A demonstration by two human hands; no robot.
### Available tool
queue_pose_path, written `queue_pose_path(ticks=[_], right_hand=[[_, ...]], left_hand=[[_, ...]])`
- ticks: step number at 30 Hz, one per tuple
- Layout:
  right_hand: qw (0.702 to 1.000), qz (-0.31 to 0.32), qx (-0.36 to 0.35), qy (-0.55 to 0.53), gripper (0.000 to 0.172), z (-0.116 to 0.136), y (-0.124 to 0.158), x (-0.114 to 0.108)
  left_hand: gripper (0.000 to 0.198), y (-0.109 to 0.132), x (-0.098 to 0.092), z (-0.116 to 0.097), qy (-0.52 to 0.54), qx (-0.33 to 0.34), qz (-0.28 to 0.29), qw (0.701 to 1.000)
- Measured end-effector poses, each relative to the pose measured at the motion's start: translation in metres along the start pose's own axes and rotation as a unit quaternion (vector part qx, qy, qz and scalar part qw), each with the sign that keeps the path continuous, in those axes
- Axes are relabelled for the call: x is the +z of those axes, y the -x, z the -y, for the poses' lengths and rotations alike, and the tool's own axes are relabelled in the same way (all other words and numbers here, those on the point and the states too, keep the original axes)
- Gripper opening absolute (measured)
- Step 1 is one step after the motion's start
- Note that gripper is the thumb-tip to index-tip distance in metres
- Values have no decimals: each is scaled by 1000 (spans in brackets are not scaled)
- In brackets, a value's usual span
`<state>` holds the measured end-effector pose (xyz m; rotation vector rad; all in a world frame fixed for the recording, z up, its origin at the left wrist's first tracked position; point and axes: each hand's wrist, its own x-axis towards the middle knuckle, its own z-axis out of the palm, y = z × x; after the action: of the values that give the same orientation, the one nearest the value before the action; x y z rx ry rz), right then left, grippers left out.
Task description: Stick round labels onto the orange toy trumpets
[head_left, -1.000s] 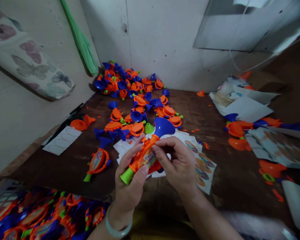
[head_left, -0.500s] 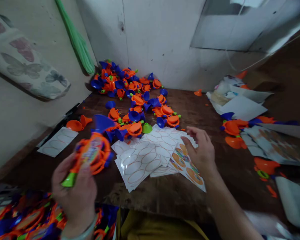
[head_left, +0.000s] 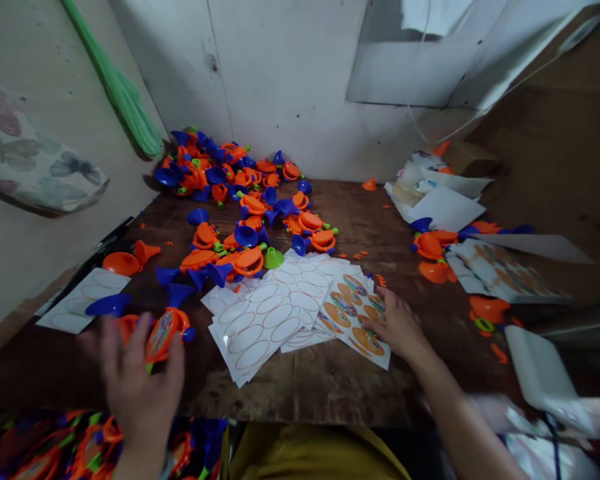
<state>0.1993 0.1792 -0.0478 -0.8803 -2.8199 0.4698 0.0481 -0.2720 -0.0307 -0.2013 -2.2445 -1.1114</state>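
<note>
Left hand (head_left: 140,380) at toy horn (head_left: 163,337), right hand (head_left: 400,327) on sticker sheet (head_left: 353,327)

Left hand sits around 7 o'clock, blurred, fingers spread apart, toy horn right behind them; can't tell if it's gripped. Horn is orange, printed oval label showing, lying low over the wooden table (head_left: 300,393). Right hand around 4 o'clock, fingertips touching the sticker sheet's lower right part, fingers slightly apart, clamped on nothing. That sheet overlaps the blank oval sheets (head_left: 260,327) at 6 o'clock, and its loose edge looks easy to pin or lift with the fingertips. Heap of toy horns (head_left: 205,173) against the wall at 11 o'clock, orange funnel (head_left: 123,263) at 9 o'clock
</note>
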Motion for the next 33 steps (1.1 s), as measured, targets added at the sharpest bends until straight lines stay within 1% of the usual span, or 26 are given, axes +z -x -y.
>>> queue_pose_path(ticks=[1,2,3,5,7,9,12,14,17,19,20,21,22,23,24,25,27,29,30,32,33], right_hand=[[1000,-12,2,-8,75,-1,0,1],[1000,-26,3,-16,70,-2,-1,2],[999,-44,5,-25,63,-3,-1,3],[996,-84,8,-43,47,-4,-2,3],[990,-119,6,-68,35,-6,-2,0],[984,-151,-6,-100,27,-6,-2,-10],[969,-191,-48,-146,25,-3,1,-37],[962,-199,-87,-168,25,8,5,-61],[953,-177,-171,-175,19,38,11,-93],[937,-132,-273,-171,21,63,13,-108],[926,-106,-317,-174,24,74,13,-112],[914,-91,-350,-183,25,83,12,-113],[904,-93,-368,-196,25,90,11,-113],[896,-111,-373,-213,24,94,9,-110],[891,-141,-362,-234,21,96,8,-105],[889,-177,-334,-260,18,95,7,-99],[887,-228,-259,-308,11,90,9,-80],[886,-252,-195,-336,7,85,15,-58],[886,-263,-172,-342,10,84,21,-47],[881,-275,-122,-366,19,88,35,-25],[874,-259,-86,-402,23,92,43,-15]], left_hand=[[48,11,10,-15,13,63,39,997],[44,22,21,-30,36,115,105,987],[39,34,31,-44,69,162,158,972],[37,54,51,-68,118,227,206,945],[37,62,66,-84,146,268,219,927],[39,58,73,-98,159,292,217,918],[44,37,72,-119,165,316,187,915],[50,22,69,-135,173,346,168,907],[58,6,69,-159,176,417,162,877],[62,1,73,-170,160,447,190,859],[61,0,75,-172,152,449,216,853],[59,0,78,-173,149,442,247,849],[58,0,80,-172,150,425,274,850],[57,0,81,-170,155,401,292,854],[55,1,83,-167,162,369,298,865],[52,2,85,-164,174,325,294,882],[41,6,89,-156,201,224,266,916],[31,11,96,-149,221,139,231,937],[27,14,99,-146,226,111,210,945],[22,21,105,-141,227,78,165,957],[21,24,107,-139,228,63,142,961]])
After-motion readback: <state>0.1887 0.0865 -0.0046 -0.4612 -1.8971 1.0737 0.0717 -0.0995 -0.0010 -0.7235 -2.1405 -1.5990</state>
